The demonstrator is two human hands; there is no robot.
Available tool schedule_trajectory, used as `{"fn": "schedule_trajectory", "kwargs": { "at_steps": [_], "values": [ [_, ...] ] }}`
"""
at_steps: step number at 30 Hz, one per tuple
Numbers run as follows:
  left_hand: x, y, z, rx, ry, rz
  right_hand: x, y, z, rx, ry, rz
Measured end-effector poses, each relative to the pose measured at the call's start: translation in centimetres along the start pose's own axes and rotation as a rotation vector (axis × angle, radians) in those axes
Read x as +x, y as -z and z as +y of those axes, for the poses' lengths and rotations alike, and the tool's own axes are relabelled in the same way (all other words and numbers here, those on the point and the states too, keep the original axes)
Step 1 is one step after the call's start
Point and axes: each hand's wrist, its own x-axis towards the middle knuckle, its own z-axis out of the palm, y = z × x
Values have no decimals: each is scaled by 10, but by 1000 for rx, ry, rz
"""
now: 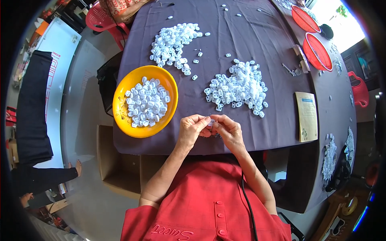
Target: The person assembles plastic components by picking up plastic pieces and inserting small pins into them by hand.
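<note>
Close to the table's front edge, my left hand (194,127) and my right hand (229,130) meet, fingers closed in a pinch. Between the fingertips is a small whitish plastic piece (212,122), mostly covered by them. Just beyond my hands lies a loose pile of small white oval plastic pieces (240,86) with two holes each. A second such pile (172,43) spreads farther back to the left. To the left of my hands, a round yellow bowl (172,86) holds many more of these pieces.
A dark cloth covers the table (161,140). On the right lie a tan booklet (306,116) and two red baskets (317,52). An open cardboard box (116,184) sits on the floor below. Another person's arm (130,10) shows at the far left, near a red chair (98,18).
</note>
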Motion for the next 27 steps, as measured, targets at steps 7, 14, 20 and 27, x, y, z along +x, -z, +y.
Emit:
{"fn": "schedule_trajectory", "kwargs": {
  "at_steps": [7,14,20,27],
  "values": [
    [-16,17,-8,-248,64,16,0,-15,-1,129,-185,40],
    [-33,25,-21,-110,-99,108,-5,-28,2,58,-217,-24],
    [-37,33,-19,-41,-55,117,-1,-24,1,125,-308,-59],
    [-38,36,-24,-88,-55,84,-2,-31,7,23,-159,-145]
  ]
}}
